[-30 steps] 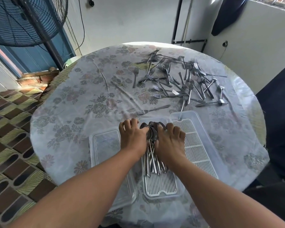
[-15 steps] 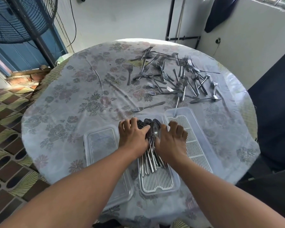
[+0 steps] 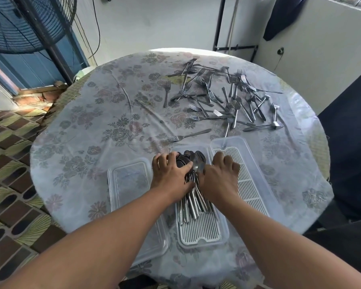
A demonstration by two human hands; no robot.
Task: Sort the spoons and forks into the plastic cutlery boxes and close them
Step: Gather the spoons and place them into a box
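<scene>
Floral-clothed round worktop [image 3: 81,142] is set with a clear plastic cutlery box [image 3: 202,236]; steel spoons [image 3: 193,197] inside it are gripped by both hands [image 3: 172,174] [image 3: 220,180], loose steel forks [image 3: 227,97] scattered beyond it.

Soft daylight, glare at table's [image 3: 217,53] far rim, wide-angle edge bowing.

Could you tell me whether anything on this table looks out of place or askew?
Nothing looks damaged. The forks lie scattered and crossed on the far side of the table, and one lone fork sits apart near the boxes. The spoons lie bundled in the middle box.
</scene>
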